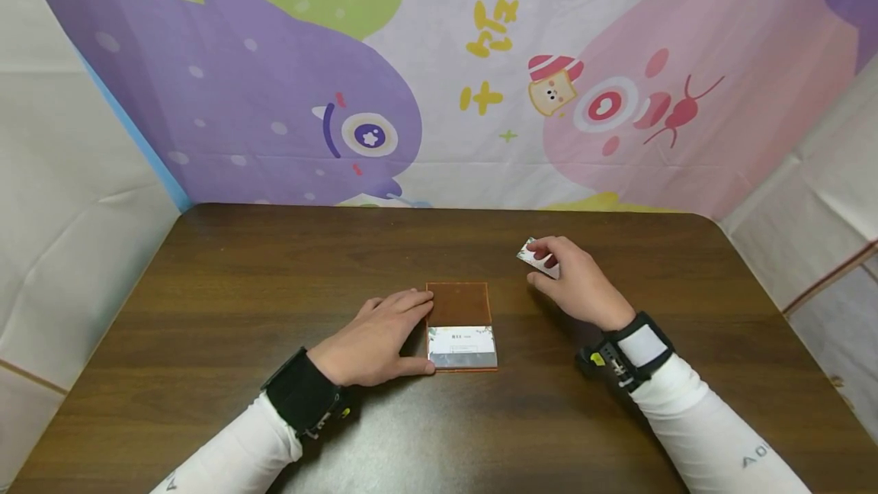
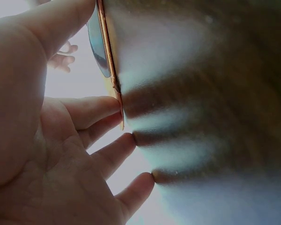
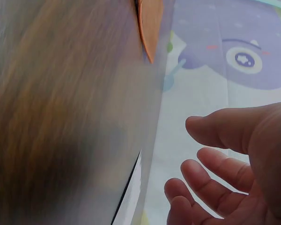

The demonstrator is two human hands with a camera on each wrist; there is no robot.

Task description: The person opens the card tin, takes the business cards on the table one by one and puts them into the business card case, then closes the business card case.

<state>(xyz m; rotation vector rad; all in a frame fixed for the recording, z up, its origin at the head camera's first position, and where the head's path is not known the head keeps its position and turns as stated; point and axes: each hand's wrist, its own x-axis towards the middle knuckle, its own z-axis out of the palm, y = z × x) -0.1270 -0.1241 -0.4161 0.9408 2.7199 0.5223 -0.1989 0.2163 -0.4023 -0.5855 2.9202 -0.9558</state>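
Observation:
A brown leather card holder [image 1: 458, 303] lies unfolded on the table, with a white printed card [image 1: 461, 340] in its near pocket. My left hand [image 1: 377, 338] rests at its left edge. Thumb and fingers are spread and fairly straight, and in the left wrist view some fingertips [image 2: 145, 180] touch the table beside the holder [image 2: 113, 79]. To the right and farther back, my right hand [image 1: 583, 280] hovers over another white card [image 1: 526, 255]. Its fingers are loosely bent; in the right wrist view they stand apart from that card [image 3: 131, 197], which looks flat on the table.
The dark wooden table [image 1: 274, 250] has rounded far corners. A cartoon-printed cloth [image 1: 453, 136] hangs behind its back edge. Pale cloth panels [image 1: 82, 197] flank it on both sides. Each wrist wears a black strap [image 1: 302, 395] with a small camera.

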